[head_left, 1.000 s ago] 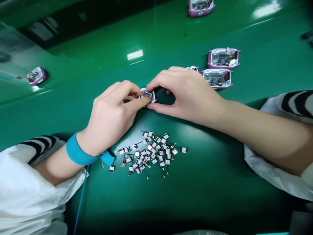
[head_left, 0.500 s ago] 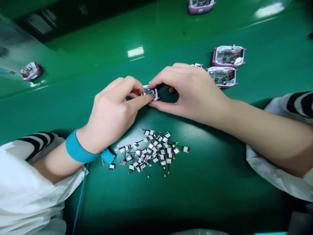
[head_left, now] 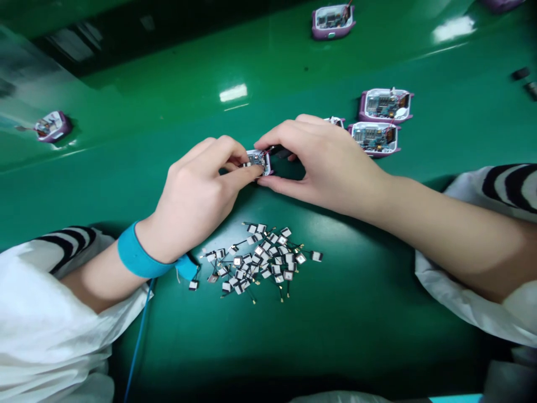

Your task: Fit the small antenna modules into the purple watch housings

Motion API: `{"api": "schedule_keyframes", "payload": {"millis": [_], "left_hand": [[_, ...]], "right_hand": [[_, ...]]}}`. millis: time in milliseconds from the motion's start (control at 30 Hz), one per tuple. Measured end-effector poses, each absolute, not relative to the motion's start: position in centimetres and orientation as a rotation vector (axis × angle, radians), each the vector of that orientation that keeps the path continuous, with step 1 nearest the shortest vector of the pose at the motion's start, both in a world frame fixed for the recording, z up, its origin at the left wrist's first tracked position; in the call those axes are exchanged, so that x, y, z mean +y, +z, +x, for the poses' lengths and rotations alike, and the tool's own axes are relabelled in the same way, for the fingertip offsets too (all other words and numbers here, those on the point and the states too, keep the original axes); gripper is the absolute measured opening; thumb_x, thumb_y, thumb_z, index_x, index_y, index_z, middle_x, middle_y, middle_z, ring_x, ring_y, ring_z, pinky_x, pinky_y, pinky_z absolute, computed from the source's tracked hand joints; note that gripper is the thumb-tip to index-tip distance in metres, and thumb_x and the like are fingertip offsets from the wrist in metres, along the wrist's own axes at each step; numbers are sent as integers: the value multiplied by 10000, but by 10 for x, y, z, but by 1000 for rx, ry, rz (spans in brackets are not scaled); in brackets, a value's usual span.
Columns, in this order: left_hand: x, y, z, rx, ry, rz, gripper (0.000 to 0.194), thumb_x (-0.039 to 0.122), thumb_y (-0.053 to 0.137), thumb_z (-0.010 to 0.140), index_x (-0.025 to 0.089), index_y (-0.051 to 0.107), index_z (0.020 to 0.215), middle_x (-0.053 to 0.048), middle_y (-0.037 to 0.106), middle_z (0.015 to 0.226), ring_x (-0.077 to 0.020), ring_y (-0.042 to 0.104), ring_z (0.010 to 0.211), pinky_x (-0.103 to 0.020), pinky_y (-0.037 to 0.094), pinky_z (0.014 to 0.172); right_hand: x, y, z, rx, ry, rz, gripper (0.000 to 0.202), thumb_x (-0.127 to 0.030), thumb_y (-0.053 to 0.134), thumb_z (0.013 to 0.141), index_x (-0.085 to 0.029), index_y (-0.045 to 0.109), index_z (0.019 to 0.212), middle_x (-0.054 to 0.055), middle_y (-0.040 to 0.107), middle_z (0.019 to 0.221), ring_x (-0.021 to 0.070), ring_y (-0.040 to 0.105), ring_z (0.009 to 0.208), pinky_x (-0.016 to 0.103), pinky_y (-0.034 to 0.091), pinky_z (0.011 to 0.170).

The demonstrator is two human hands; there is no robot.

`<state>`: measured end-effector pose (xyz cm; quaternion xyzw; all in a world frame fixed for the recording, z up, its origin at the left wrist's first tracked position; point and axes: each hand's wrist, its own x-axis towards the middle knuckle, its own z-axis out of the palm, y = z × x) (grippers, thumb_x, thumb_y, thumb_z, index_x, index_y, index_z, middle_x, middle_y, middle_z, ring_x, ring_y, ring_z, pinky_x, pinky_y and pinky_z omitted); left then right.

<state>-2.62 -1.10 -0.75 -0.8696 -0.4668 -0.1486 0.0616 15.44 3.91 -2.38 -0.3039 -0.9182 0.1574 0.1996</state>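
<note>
Between my two hands is a small purple-and-white case with a circuit board (head_left: 257,159) inside. My left hand (head_left: 201,187), with a blue band at the wrist, pinches the case from the left, thumb and fingertips over the board. My right hand (head_left: 325,159) grips the case's right end between thumb and finger, and a dark object (head_left: 280,153) shows under its curled fingers. Much of the case is hidden by my fingertips. Nearer me, a loose pile of small white-and-black parts with short black leads (head_left: 260,260) lies on the green table (head_left: 314,330).
Two open purple cases (head_left: 386,105) stand behind my right wrist, and another (head_left: 335,120) is partly hidden by that hand. One more case (head_left: 333,22) is at the far edge, another (head_left: 53,126) at far left. A blue cord (head_left: 138,347) runs from my left wrist.
The view has shifted slightly, showing more of the far case and a dark object at the right edge. Both hands keep their hold on the case, with only slight finger movement.
</note>
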Motion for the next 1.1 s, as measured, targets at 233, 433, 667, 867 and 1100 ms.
{"api": "schedule_keyframes", "payload": {"millis": [233,433,667,867,1100], "left_hand": [[-11,-7,-27,-1413,-442,-2628,227,218,416,861,247,639,894,-25,597,849,-162,545,754,-281,442,607],[-12,-7,-26,-1443,-417,-2618,227,230,411,868,263,633,902,-10,593,850,-157,547,762,-282,447,612],[-12,-6,-24,-1458,-414,-2603,226,238,405,874,251,631,880,-8,600,845,-150,548,756,-280,463,613],[-12,-4,-22,-1509,-477,-2655,240,262,399,877,241,619,782,5,589,777,-134,545,729,-276,469,606],[-12,-3,-21,-1594,-484,-2651,225,259,420,868,219,615,762,-1,590,765,-134,541,720,-269,459,618]], "right_hand": [[40,-23,154,-2567,461,-845,257,-361,509,795,-169,500,966,54,595,952,182,523,861,335,431,737],[40,-23,153,-2565,463,-849,240,-343,518,789,-164,506,949,49,599,947,175,526,852,325,433,730],[40,-23,154,-2554,449,-842,231,-340,525,785,-172,512,943,43,609,947,176,531,844,322,434,730],[39,-22,153,-2559,489,-847,219,-331,513,792,-172,508,943,53,606,948,178,531,855,336,432,759],[40,-21,153,-2567,496,-860,234,-335,516,789,-170,511,954,54,607,952,182,528,859,328,431,738]]}}
